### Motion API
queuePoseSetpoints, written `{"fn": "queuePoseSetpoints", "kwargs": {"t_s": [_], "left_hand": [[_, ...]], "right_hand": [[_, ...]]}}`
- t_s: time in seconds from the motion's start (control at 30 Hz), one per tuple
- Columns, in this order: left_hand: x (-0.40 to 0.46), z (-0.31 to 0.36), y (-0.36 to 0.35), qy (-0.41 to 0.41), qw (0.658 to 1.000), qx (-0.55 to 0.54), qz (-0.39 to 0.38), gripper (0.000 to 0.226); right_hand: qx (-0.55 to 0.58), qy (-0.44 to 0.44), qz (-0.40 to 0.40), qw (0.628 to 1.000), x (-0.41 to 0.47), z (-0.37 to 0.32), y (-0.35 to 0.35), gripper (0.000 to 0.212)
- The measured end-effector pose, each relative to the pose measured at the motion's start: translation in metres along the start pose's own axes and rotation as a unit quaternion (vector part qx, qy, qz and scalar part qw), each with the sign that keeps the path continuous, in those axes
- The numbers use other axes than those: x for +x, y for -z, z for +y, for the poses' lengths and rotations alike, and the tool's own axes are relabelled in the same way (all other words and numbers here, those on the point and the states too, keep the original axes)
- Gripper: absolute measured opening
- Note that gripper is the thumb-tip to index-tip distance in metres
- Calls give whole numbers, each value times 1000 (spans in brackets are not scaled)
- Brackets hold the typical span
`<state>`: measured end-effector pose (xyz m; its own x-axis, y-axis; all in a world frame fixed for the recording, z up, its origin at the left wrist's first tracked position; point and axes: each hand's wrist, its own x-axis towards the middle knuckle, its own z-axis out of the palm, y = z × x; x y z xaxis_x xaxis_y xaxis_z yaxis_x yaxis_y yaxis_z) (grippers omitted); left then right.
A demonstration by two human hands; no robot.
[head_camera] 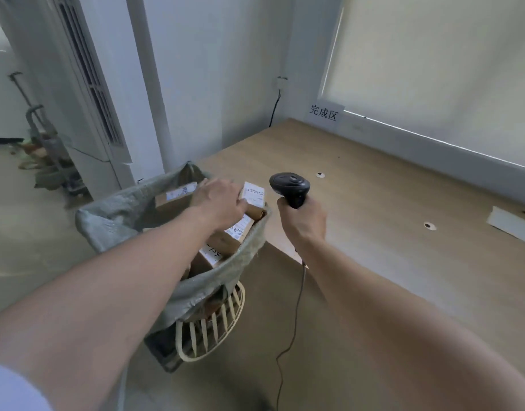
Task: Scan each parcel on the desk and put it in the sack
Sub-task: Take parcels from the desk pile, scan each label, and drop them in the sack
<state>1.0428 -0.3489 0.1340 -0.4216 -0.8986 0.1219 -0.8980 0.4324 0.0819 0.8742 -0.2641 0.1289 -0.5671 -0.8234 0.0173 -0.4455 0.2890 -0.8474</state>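
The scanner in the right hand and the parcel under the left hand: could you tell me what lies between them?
In the head view, only the sack's rim and a bare strip of desk separate the scanner from the parcel.

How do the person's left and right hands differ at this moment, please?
The left hand reaches over the sack, touching a parcel; the right hand is over the desk. The right grips a scanner upright; the left holds no tool. Both arms are bare.
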Motion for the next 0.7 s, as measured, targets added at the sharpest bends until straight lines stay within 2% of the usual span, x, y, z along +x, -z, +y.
{"fn": "queuePoseSetpoints", "kwargs": {"t_s": [0.23, 0.47, 0.7], "left_hand": [[-33, 85, 19, -142, 989, -28, -15, 51], [-72, 200, 32, -255, 966, -42, -14, 51], [-112, 342, 36, -346, 937, -39, -11, 52]], "right_hand": [[-10, -94, 144, 985, -77, 26, 84, 20], [5, -133, 266, 955, -132, 64, 194, 20], [34, -154, 356, 921, -178, 134, 312, 17]]}}
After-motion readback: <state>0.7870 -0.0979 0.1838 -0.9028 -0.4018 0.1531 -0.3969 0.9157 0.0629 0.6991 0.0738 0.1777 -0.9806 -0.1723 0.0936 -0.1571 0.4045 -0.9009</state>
